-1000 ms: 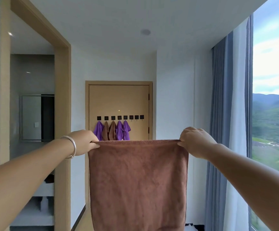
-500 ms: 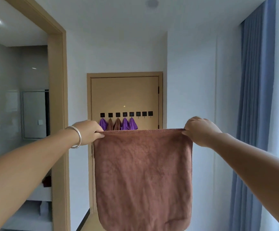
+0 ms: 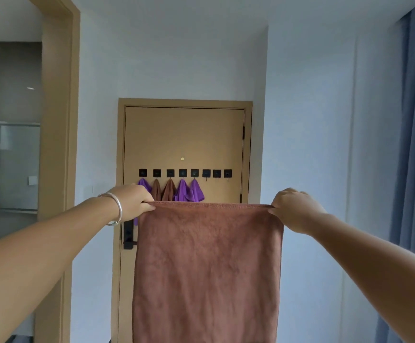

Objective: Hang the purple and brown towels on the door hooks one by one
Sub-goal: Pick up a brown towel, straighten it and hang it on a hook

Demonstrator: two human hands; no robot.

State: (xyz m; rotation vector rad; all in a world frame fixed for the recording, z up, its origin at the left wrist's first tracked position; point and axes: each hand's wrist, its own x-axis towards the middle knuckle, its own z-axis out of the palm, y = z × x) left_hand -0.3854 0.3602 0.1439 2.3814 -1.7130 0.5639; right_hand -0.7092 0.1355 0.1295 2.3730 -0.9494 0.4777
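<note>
While both arms are stretched forward, a brown towel (image 3: 207, 271) is held spread out in front of the door (image 3: 184, 139). Its upper left corner is pinched by the curled fingers of the left hand (image 3: 133, 203), on whose wrist a silver bangle (image 3: 116, 210) is worn. The upper right corner is gripped in the same way by the right hand (image 3: 294, 210), so that the top edge is drawn taut and level and the cloth hangs flat below it. On the door, a row of black hooks (image 3: 185, 173) is seen. Five towels are already hung from the five hooks on the left: purple (image 3: 145, 185), brown (image 3: 156, 190), brown (image 3: 169, 191), purple (image 3: 182, 191), purple (image 3: 196, 191). The three hooks on the right are bare. A blue curtain (image 3: 414, 157) hangs at the right edge.
</note>
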